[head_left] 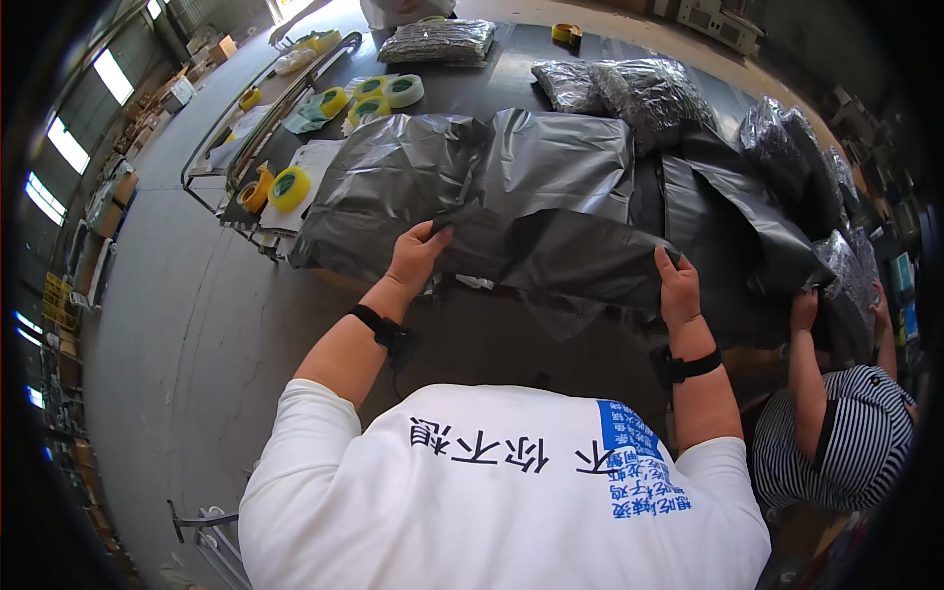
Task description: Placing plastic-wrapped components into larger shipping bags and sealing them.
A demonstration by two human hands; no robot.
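Left hand [413, 258]: closed in a small pinch, fingers curled, back of it facing up
Left thumb [442, 237]: on the inner side, tip pressed in close to the fingers
Left wrist [390, 293]: almost straight
Left forearm [337, 356]: bare, slanted forward and in toward the middle
Right hand [678, 288]: closed in a pinch too, fingers bent over
Right thumb [665, 260]: on the inner side, stuck out forward, straighter than the bent fingers
Right wrist [690, 337]: almost straight, in line with the arm
Right forearm [706, 408]: bare, pointed forward, tipped just a little inward
Both hands: well apart, out in front
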